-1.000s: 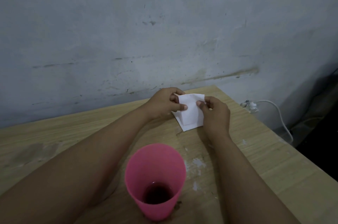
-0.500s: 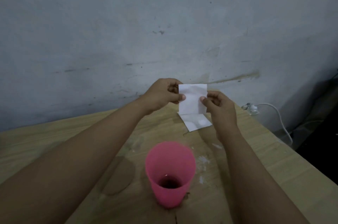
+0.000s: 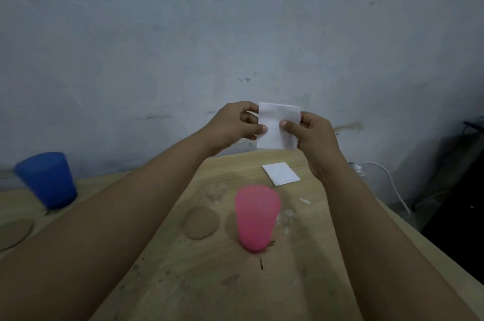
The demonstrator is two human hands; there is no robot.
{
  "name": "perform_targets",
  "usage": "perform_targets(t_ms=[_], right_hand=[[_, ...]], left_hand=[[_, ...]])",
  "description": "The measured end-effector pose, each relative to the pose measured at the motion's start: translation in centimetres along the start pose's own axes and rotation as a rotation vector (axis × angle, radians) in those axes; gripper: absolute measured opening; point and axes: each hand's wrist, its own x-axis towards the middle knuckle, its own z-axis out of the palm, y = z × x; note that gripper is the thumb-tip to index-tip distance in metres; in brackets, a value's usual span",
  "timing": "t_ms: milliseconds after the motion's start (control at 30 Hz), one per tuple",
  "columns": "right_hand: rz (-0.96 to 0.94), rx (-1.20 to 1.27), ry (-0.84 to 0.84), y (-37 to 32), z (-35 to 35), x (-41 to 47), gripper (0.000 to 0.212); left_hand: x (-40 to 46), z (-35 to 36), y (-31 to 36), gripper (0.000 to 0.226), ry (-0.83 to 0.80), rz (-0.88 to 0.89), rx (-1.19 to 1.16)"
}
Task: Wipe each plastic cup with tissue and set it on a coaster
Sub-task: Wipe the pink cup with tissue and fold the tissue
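Pink cup [image 3: 256, 221] matt translucent plastic; tissue [image 3: 277, 125] soft white paper; table [image 3: 209, 281] scuffed wood-grain; coaster [image 3: 200, 222] matt brown.

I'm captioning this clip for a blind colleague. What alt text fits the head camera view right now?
Two bare hands, left hand and right hand, hold a white tissue up in front of a grey wall. Below on the wooden table stand a pink cup beside a round coaster, more tissue, and a blue cup at far left.

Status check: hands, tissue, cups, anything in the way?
Both hands, left and right, grip one tissue above table. Pink cup unwiped, beside coaster. Blue cup far left. Nothing blocking.
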Motion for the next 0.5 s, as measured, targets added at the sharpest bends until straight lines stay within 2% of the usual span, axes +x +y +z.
perform_targets(t_ms=[300,400,500], right_hand=[[-0.079,0.042,-0.042,-3.7,-0.3,-8.2,0.019],[-0.057,0.056,0.074,-2.4,-0.6,-10.8,0.019],[-0.005,0.072,0.247,-0.4,-0.9,-12.5,0.009]], left_hand=[[-8.6,1.0,3.5,0.031,0.078,0.057,0.001],[-11.5,1.3,3.3,0.032,0.087,0.067,0.058],[-13.9,1.4,2.5,0.03,0.132,0.08,0.093]])
